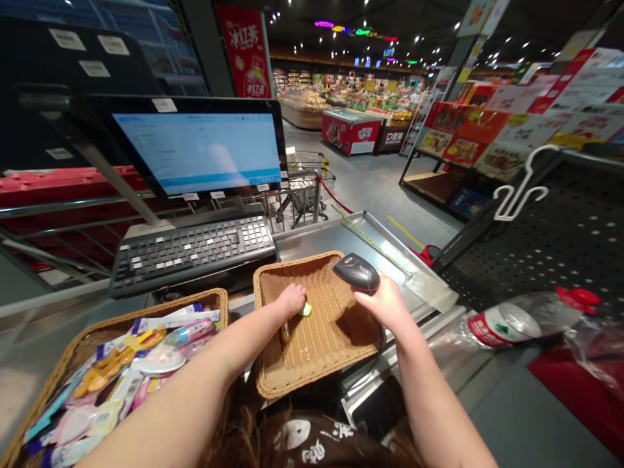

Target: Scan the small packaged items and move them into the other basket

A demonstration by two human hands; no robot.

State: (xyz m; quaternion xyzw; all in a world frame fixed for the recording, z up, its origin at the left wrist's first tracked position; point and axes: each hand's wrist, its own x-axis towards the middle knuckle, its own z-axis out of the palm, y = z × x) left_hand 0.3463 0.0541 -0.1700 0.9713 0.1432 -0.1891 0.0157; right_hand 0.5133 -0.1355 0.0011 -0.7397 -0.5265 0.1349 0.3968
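Checkout worktop [341, 237], supermarket: right hand [385, 302] clamped on handheld barcode scanner [357, 273]; left hand [292, 299] curled over small green-tipped item [305, 310] in wicker basket [292, 263], hold unclear. Risk: scanner dropping if the right hand's grip slackens.

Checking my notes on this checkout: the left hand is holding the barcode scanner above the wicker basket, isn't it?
Not quite: the head view shows the right hand holding the barcode scanner above the wicker basket. The left hand is down inside that basket.
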